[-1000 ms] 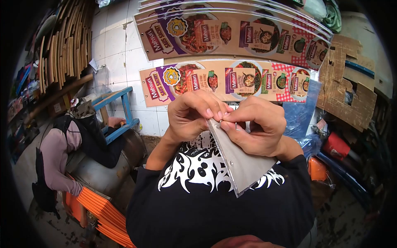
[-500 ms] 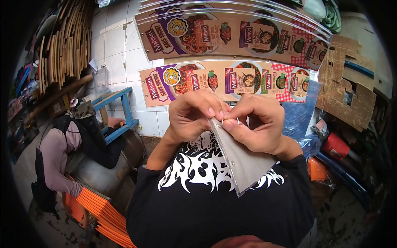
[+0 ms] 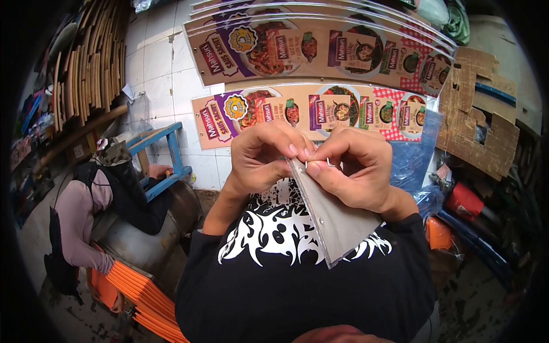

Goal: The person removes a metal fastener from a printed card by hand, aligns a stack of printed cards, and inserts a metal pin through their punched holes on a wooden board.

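A grey panel [image 3: 337, 220] with a clear plastic edge and small metal rivets stands tilted in front of my chest. My left hand [image 3: 264, 155] pinches its upper corner between thumb and fingers. Right beside it, my right hand [image 3: 357, 167] is closed on a small bent metal wire hook [image 3: 328, 163], whose ends stick out between thumb and forefinger at the panel's corner. The fingertips of both hands nearly touch. Whether the hook passes through a hole cannot be made out.
Printed banner panels [image 3: 251, 111] lie beyond my hands, more stacked above them. Cardboard [image 3: 477, 114] is at the right, a blue metal frame [image 3: 173, 146] at the left. A co-worker [image 3: 83, 214] sits at the left by stacked orange sheets [image 3: 140, 291].
The wire hook has turned slightly in my right fingers. My left hand keeps its pinch on the corner. At the lower left, the co-worker's hand has moved down beside the orange sheets.
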Available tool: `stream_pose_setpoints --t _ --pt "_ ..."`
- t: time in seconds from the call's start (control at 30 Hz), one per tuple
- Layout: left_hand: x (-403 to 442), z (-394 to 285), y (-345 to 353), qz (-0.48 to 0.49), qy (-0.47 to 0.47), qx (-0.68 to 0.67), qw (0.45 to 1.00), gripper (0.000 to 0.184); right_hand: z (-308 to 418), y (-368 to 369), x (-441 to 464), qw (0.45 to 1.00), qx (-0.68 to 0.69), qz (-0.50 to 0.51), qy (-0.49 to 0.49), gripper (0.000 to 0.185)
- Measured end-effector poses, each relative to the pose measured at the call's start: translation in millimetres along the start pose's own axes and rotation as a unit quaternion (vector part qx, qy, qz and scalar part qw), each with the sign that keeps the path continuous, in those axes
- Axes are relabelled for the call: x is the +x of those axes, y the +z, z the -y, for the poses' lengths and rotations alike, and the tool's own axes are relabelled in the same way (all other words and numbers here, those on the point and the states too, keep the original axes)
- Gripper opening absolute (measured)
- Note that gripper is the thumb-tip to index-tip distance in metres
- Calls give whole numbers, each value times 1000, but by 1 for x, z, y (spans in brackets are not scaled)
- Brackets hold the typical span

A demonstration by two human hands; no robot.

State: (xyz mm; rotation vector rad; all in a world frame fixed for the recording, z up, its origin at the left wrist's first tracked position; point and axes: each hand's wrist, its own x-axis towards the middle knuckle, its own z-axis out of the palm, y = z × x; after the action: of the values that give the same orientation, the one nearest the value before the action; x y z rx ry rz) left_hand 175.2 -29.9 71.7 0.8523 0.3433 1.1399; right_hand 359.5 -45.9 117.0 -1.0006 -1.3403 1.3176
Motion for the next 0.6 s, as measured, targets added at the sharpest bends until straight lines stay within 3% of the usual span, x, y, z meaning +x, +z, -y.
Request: stream_pose_setpoints --t 0.1,0.2,0.23,0.33,0.37,0.4,0.47,0.5,0.6 --pt "11 -6 -13 87 36 93 991 19 -1 -3 0 999 49 -11 8 10" --pt "15 -11 -16 71 23 174 982 22 0 -25 -2 981 180 -41 67 18" --pt "17 -13 -16 74 30 175 981 22 -1 -35 3 982 180 -57 21 16" --pt "9 -22 -9 -32 -64 141 988 28 15 -76 13 989 36 -141 -19 18" --pt "4 -21 -15 -55 -62 222 971 30 19 -89 15 986 30 -156 -44 19" --pt "4 -20 -13 -58 -60 222 972 30 23 -99 12 980 -9 -192 -43 19" --pt "7 -18 -8 -193 -68 230 951 32 24 -107 7 964 -30 -238 -118 20" --pt "9 -19 -8 -210 -77 245 943 35 22 -104 5 954 -43 -256 -148 20" --pt "6 -16 -13 -219 -83 205 950 37 11 -84 1 954 -107 -209 -189 21"
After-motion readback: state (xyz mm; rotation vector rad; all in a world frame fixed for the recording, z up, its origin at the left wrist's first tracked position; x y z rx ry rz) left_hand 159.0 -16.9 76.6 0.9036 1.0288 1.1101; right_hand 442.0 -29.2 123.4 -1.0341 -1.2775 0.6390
